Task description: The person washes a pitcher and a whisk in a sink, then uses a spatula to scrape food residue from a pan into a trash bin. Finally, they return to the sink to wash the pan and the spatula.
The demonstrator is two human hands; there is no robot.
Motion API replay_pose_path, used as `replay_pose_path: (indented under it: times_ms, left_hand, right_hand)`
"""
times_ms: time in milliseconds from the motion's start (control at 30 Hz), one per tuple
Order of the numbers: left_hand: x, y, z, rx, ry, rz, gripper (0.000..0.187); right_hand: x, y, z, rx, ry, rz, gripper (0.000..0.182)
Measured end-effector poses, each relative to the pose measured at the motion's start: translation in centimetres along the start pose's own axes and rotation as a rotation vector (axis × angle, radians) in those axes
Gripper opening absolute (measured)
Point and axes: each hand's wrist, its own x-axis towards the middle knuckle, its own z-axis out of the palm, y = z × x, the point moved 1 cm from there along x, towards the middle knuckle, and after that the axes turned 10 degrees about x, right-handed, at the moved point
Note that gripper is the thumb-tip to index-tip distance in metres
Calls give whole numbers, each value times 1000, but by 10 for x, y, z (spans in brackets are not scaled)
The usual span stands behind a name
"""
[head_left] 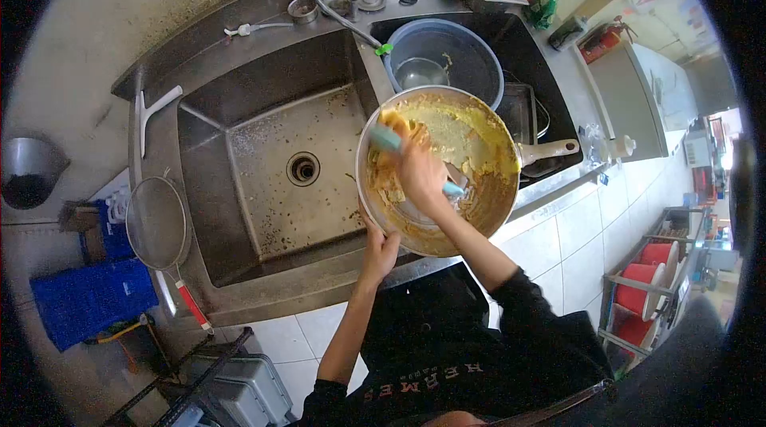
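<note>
A large round pan [479, 223], its inside smeared with yellow and brown residue, is held over the right edge of the left sink basin. Its handle [549, 150] points right. At the pan's lower left rim, my left hand [380, 251] grips the edge. My right hand [421, 175] is inside the pan, closed around a light-blue tool [386, 138] whose other end shows below the hand. Some orange-yellow residue lies beside the tool's upper end. What the tool's working end looks like is partly hidden.
Behind the pan, a blue basin [471, 40] stands in the right sink. The left sink [279, 187] has scraps around its drain. A strainer [157, 223] lies at the left edge. The faucet [319, 0] is at the back. Red containers [638, 291] stand on a rack at right.
</note>
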Motion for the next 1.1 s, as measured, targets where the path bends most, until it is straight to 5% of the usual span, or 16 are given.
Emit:
replay_pose_path:
  times_ms: [67, 100, 233, 367, 500, 567, 633, 700, 833, 900, 1000, 1100]
  left_hand:
    - [2, -4, -9, 86, -1, -58, 80]
    - [4, 5, -9, 79, 5, -61, 80]
    - [2, 18, -3, 43, -11, -65, 79]
    - [9, 16, -8, 6, 15, 15, 81]
    - [0, 5, 0, 113, 76, 10, 80]
    - [5, 7, 0, 230, 119, 113, 79]
    - [-4, -5, 5, 115, 100, -39, 79]
    - [-1, -5, 6, 179, 125, 37, 81]
    - [0, 19, 2, -100, 50, -148, 81]
    - [-2, 19, 4, -166, 11, -226, 82]
    - [-1, 15, 11, 167, 130, 100, 84]
    - [-5, 19, 9, -81, 50, -148, 85]
  right_hand:
    - [-58, 4, -3, -65, -163, -348, 18]
    - [-60, 5, -7, -70, -170, -353, 18]
    - [-35, -14, -15, -159, -294, -120, 12]
    - [-55, -3, 1, -114, -63, -187, 17]
    - [-70, -7, -19, -49, -315, -170, 17]
    - [-37, -5, 3, -6, -112, -113, 17]
    - [-39, -3, 10, -22, -147, -68, 18]
    - [-40, -6, 11, -6, -4, -109, 16]
    - [-81, -8, -11, -105, -251, -194, 16]
    - [-48, -8, 1, -71, -205, -183, 15]
    - [-13, -6, 4, -1, -70, -26, 15]
    - [-31, -8, 7, -39, -99, -54, 16]
